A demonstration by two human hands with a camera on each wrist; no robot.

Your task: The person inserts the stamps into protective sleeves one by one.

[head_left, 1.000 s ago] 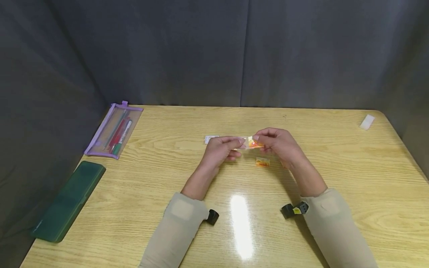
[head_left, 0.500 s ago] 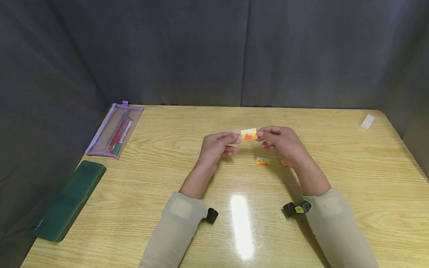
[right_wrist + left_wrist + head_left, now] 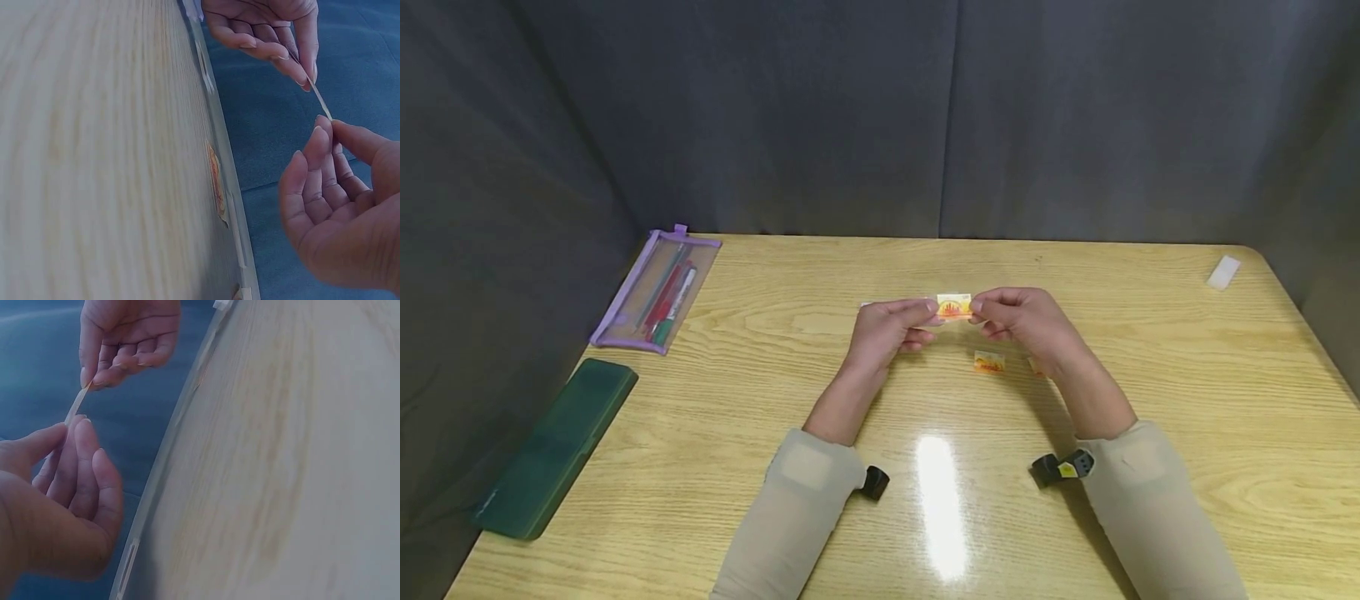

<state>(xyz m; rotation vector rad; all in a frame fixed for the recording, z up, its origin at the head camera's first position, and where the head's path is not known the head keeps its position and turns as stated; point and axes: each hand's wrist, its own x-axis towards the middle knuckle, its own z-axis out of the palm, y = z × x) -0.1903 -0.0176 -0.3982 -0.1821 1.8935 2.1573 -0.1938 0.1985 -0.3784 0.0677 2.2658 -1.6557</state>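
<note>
In the head view a small card (image 3: 953, 307) with a yellow and orange print is held up above the table between both hands. My right hand (image 3: 1026, 321) pinches its right edge between thumb and fingers. At the card's left end, my left hand (image 3: 883, 329) pinches a clear plastic sleeve, mostly hidden by the thumb. Whether the card lies inside or in front of the plastic, I cannot tell. Both wrist views show the held piece (image 3: 76, 406) edge-on, as a thin strip between the two hands' fingertips. A second orange card (image 3: 989, 362) lies on the table below.
Another orange card (image 3: 1037, 367) is partly hidden by the right wrist. A pale piece (image 3: 866, 304) shows behind the left hand. Leftward lie a purple-edged mesh pouch (image 3: 658, 292) with pens and a green case (image 3: 557, 450). A white block (image 3: 1223, 272) sits far right.
The card first lay mostly under the right thumb, with clear plastic stretching to the left hand. Then the right hand brought it left and up; now it meets the left fingertips, slightly lower and straighter.
</note>
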